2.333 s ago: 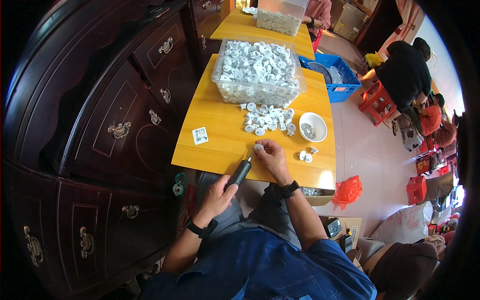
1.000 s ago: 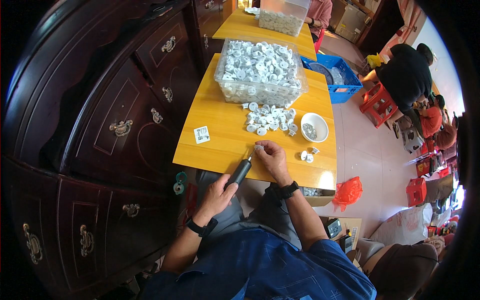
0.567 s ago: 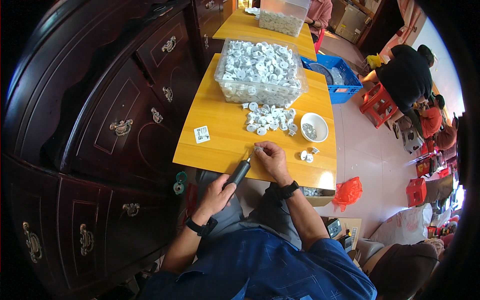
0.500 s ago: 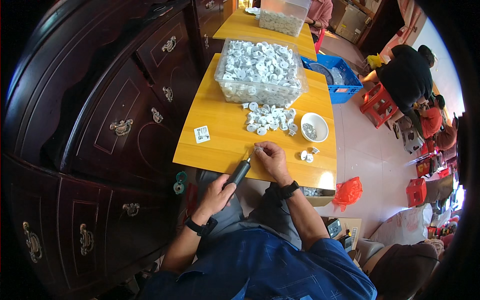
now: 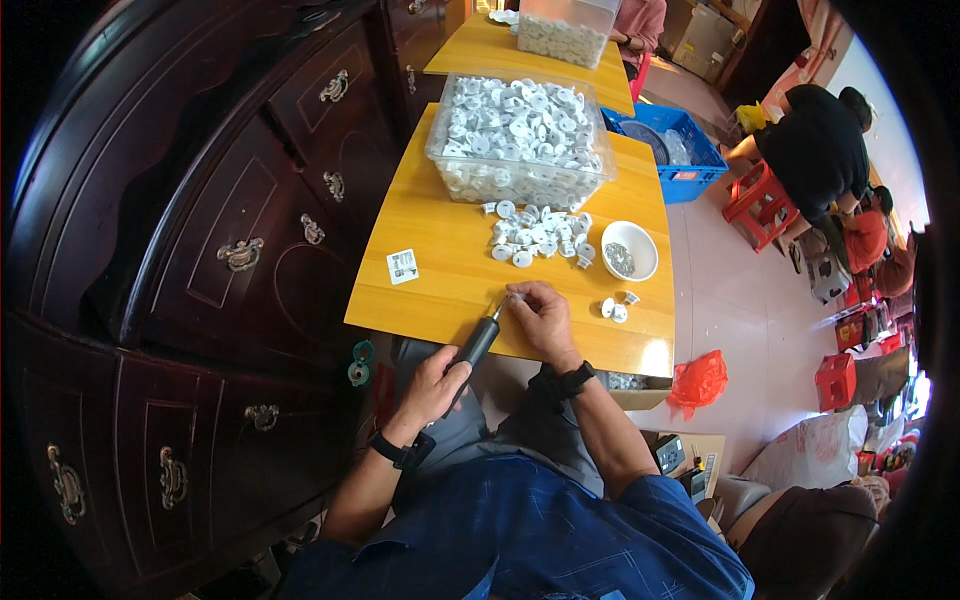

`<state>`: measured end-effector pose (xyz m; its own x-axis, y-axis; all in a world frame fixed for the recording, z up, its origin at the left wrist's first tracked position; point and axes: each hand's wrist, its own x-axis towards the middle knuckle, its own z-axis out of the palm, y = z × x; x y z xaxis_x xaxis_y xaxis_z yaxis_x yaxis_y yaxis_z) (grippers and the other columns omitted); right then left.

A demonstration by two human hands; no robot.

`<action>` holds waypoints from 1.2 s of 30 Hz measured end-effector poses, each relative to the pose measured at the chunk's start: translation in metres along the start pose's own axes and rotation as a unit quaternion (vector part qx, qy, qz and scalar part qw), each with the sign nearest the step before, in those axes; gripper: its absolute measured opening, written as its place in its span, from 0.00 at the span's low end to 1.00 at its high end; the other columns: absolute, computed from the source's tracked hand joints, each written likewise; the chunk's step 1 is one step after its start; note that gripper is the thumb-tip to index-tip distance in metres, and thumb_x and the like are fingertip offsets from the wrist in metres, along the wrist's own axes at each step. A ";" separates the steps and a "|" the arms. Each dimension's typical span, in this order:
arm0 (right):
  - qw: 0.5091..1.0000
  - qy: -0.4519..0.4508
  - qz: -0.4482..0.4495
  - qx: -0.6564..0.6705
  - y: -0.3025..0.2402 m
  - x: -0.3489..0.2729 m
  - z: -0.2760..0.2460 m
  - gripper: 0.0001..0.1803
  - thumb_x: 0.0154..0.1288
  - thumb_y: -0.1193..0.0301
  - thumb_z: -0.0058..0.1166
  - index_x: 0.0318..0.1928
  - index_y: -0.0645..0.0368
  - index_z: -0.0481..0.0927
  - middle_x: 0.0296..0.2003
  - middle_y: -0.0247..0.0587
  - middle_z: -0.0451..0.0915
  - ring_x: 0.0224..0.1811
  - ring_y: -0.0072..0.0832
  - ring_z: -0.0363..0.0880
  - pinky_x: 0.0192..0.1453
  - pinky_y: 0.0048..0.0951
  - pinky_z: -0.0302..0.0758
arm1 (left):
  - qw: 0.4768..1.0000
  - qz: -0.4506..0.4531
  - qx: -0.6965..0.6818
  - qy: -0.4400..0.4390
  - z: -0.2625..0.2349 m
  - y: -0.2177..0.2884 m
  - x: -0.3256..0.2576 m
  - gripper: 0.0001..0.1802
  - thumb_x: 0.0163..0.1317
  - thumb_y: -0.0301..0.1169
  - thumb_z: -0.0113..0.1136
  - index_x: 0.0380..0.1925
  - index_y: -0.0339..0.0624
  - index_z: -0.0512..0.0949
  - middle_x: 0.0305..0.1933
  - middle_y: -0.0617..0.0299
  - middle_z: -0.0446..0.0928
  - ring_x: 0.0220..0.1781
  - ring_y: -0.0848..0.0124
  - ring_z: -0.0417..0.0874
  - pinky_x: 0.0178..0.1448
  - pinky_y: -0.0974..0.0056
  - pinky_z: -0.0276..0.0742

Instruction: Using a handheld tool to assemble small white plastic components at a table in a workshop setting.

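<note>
My left hand (image 5: 430,388) is wrapped round a black electric screwdriver (image 5: 476,343), whose thin metal bit points up and to the right. At the bit's tip my right hand (image 5: 542,318) pinches a small white plastic part (image 5: 515,296), mostly hidden by the fingers. Both hands are over the near edge of the yellow wooden table (image 5: 420,225). Beyond them lies a loose pile of white plastic parts (image 5: 540,236). To its right stands a white bowl (image 5: 645,240) with small metal pieces (image 5: 619,260) in it. A few white parts (image 5: 619,313) sit just below the bowl.
A clear plastic bin (image 5: 520,175) heaped with white parts fills the table's far side. A white printed label (image 5: 402,266) lies at left. Dark wooden drawers (image 5: 200,270) line the left. A blue crate (image 5: 690,185), a red bag (image 5: 697,383) and seated people are at right.
Both hands keep nearly the same place and grip, with the bit still at the small white part. The view has shifted very slightly.
</note>
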<state>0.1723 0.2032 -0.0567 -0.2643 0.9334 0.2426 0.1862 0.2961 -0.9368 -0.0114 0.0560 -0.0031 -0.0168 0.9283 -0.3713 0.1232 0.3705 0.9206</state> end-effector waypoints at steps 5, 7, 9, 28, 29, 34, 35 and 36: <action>0.996 0.033 0.065 0.060 0.006 0.001 0.002 0.09 0.65 0.74 0.62 0.45 0.63 0.84 0.36 0.36 0.84 0.34 0.17 0.80 0.40 0.22 0.78 | 1.000 0.024 -0.002 0.009 0.003 -0.001 0.006 0.16 0.70 0.39 0.53 0.44 0.36 0.74 0.23 0.64 0.75 0.20 0.76 0.78 0.24 0.69 0.75; 0.993 0.029 0.080 0.081 0.005 0.003 0.003 0.10 0.66 0.74 0.61 0.46 0.63 0.84 0.35 0.34 0.84 0.34 0.16 0.80 0.40 0.21 0.77 | 1.000 0.024 -0.004 0.014 0.001 -0.002 0.006 0.16 0.71 0.40 0.53 0.43 0.36 0.74 0.23 0.64 0.75 0.21 0.76 0.78 0.24 0.69 0.75; 0.990 0.025 0.094 0.103 0.005 0.004 0.003 0.10 0.66 0.74 0.61 0.47 0.63 0.83 0.35 0.32 0.84 0.34 0.15 0.79 0.39 0.20 0.77 | 1.000 0.020 0.007 0.012 -0.002 -0.002 0.006 0.15 0.71 0.40 0.53 0.43 0.36 0.74 0.24 0.63 0.75 0.22 0.77 0.78 0.25 0.69 0.76; 0.980 0.044 -0.040 -0.192 -0.024 0.006 -0.036 0.09 0.62 0.75 0.56 0.44 0.56 0.83 0.39 0.49 0.82 0.38 0.47 0.83 0.42 0.40 0.79 | 0.974 -0.028 0.207 0.084 -0.032 0.029 -0.008 0.22 0.68 0.43 0.56 0.52 0.34 0.75 0.30 0.47 0.82 0.29 0.56 0.86 0.36 0.54 0.80; 0.977 0.036 -0.030 -0.208 -0.026 0.005 -0.037 0.09 0.62 0.75 0.56 0.43 0.56 0.83 0.42 0.49 0.82 0.40 0.49 0.83 0.44 0.42 0.79 | 0.974 -0.028 0.209 0.083 -0.033 0.024 -0.006 0.22 0.68 0.43 0.56 0.52 0.34 0.75 0.30 0.47 0.82 0.29 0.56 0.86 0.36 0.54 0.80; 0.970 0.064 -0.029 -0.234 -0.025 0.001 -0.038 0.11 0.62 0.73 0.57 0.46 0.57 0.81 0.46 0.51 0.80 0.39 0.48 0.83 0.44 0.43 0.80 | 0.959 -0.014 0.265 0.102 -0.034 0.020 -0.005 0.24 0.66 0.45 0.54 0.51 0.34 0.74 0.37 0.36 0.81 0.46 0.39 0.82 0.50 0.45 0.76; 0.967 0.084 -0.031 -0.238 -0.026 0.000 -0.038 0.12 0.63 0.73 0.57 0.47 0.58 0.80 0.47 0.50 0.79 0.38 0.48 0.83 0.44 0.43 0.80 | 0.958 -0.014 0.268 0.101 -0.034 0.020 -0.004 0.24 0.66 0.45 0.54 0.51 0.34 0.74 0.37 0.36 0.81 0.46 0.39 0.82 0.50 0.45 0.76; 0.967 0.085 -0.032 -0.236 -0.028 0.000 -0.037 0.12 0.63 0.73 0.57 0.47 0.58 0.80 0.47 0.50 0.79 0.38 0.48 0.83 0.44 0.43 0.80 | 0.955 -0.008 0.277 0.105 -0.034 0.019 -0.004 0.24 0.66 0.45 0.54 0.50 0.35 0.75 0.37 0.36 0.81 0.46 0.39 0.82 0.50 0.45 0.77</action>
<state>0.2022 0.2021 -0.0207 -0.1369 0.9184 0.3712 0.5974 0.3755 -0.7086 -0.0424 0.0605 0.0201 -0.2148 0.9297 -0.2993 0.6260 0.3663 0.6885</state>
